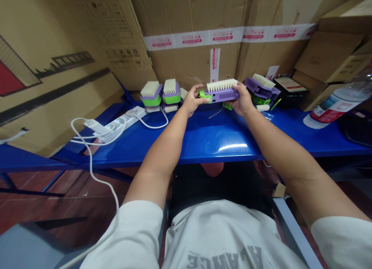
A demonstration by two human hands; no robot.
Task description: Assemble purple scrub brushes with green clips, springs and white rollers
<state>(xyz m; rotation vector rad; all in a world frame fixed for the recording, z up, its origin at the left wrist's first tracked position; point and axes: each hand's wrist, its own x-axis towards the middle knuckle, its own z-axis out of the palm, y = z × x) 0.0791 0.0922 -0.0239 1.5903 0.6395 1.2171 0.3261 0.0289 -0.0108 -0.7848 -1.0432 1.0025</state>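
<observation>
Head view, and here I am with a scrub brush [221,91] raised in both hands just above the table: a purple plastic body with a slotted back, a dense row of cream bristles along the top, and a bright green piece at its left end. My left hand [192,101] is closed around that green end, and my right hand [243,100] is gripping the other end of the purple body, with both forearms reaching out from white sleeves [136,238]. Right under the brush, on the glossy blue table [174,153], lie a row of tiny metal bits [216,113] and a small green part [227,105]. Off to my left, two green-and-purple brushes [151,95] stand side by side; to my right, a purple brush [261,87] sits tilted. Farther left, a white power strip [122,122] trails its cable [90,160], and cardboard boxes [203,29] rise behind everything.
</observation>
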